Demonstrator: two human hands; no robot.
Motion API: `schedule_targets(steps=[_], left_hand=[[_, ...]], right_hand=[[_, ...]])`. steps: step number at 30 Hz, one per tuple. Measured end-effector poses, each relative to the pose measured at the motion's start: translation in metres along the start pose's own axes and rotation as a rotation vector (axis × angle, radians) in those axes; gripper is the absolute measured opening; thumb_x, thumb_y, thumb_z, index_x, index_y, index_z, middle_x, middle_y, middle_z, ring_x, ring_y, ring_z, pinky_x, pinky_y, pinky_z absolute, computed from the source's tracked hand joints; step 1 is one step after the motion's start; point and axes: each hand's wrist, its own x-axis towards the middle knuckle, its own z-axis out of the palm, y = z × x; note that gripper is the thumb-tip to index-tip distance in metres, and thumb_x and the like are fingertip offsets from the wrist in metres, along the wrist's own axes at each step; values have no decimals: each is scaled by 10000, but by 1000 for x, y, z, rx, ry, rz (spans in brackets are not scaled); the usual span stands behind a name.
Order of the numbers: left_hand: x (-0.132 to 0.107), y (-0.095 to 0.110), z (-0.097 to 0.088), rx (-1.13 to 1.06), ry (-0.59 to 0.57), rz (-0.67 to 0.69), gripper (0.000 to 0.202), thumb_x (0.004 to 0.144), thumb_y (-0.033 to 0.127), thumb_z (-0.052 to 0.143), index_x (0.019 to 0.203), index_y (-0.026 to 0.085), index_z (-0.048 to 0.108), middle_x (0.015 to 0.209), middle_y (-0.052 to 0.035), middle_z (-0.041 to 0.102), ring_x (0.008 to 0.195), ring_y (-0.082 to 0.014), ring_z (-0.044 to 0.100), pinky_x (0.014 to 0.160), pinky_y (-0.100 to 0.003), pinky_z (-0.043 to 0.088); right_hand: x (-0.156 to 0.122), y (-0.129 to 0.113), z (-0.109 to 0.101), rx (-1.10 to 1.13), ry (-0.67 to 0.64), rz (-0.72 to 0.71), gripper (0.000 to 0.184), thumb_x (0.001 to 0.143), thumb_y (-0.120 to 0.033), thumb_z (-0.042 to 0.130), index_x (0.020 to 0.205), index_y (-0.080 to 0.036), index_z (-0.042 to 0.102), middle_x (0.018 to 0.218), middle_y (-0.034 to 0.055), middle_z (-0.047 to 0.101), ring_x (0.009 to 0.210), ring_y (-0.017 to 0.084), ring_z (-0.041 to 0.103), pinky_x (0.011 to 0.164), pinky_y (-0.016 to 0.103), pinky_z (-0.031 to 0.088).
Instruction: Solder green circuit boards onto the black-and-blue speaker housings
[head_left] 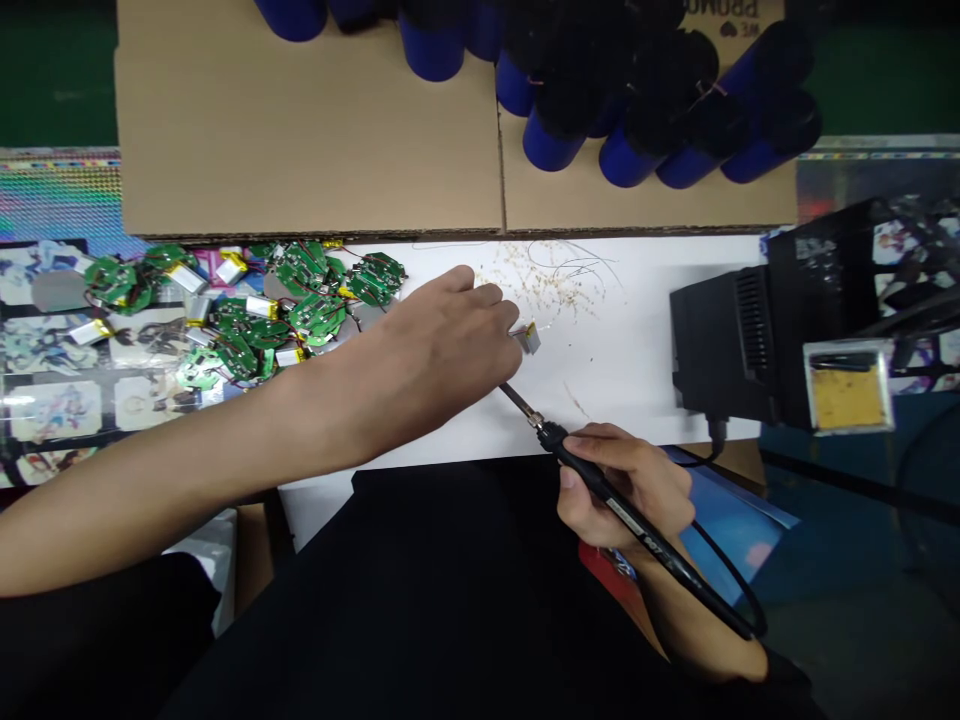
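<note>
Dozens of green round circuit boards (255, 310) lie heaped at the far left, each with a small silver pack wired to it. The heap sits close beside your forearm, probably so it stays within easy reach.

Your left hand (442, 350) stretches out over the white sheet (637, 300), palm down. Its thumb and fingertips are pinched on a small silver cell (529, 338). The cell juts out to the right of the fingertips with its yellow-edged end exposed, raised just above the sheet. This grip appears to leave the bare end free of the fingers.

Wire clippings (555, 275) are scattered on the sheet just beyond the cell.

Your right hand (626, 485) is closed around the soldering iron (577, 465) in a pen-style grip near the front of the handle, likely for fine tip control. The metal shaft points up and left, and its tip sits just below the left fingers, near the cell. Contact cannot be confirmed.

At far right stands the soldering station (735, 340) with its sponge (847, 395), well apart from both hands.
</note>
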Motion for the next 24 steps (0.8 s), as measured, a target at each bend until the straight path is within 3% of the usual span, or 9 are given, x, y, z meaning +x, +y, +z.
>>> schedule_targets(steps=[6,10,14,18,24], left_hand=[[0,-2,-2,-108,28,-16,303,906,-62,532,808,193,662,828,-24,600,885,-217,654,924,-354,470],[0,-2,0,-57,22,1,293,911,-52,542,794,194,649,833,-30,607,858,-229,639,888,-367,451],[1,-3,1,1,0,26,270,916,-41,554,833,196,653,872,-41,631,868,-239,632,869,-377,432],[1,-3,0,45,-46,52,253,919,-28,550,841,194,641,884,-51,637,842,-247,621,840,-393,434],[-11,-2,14,31,93,24,208,977,10,553,939,176,672,983,-86,688,904,-252,629,831,-402,461]], right_hand=[[-9,7,-12,18,112,-32,232,849,-223,742,1081,-213,748,742,10,752,641,219,778,538,333,675],[-9,16,-18,109,191,134,157,911,-313,726,1035,-217,732,721,20,727,547,192,722,426,299,599],[-5,30,-18,153,331,229,205,893,-326,802,1037,-217,705,775,10,726,584,186,740,486,311,634],[-2,43,-13,206,363,317,229,895,-335,816,1047,-216,692,808,-4,724,597,166,741,509,284,618],[5,59,-4,229,355,451,175,938,-287,790,1053,-216,680,776,-27,736,554,125,702,523,240,572]])
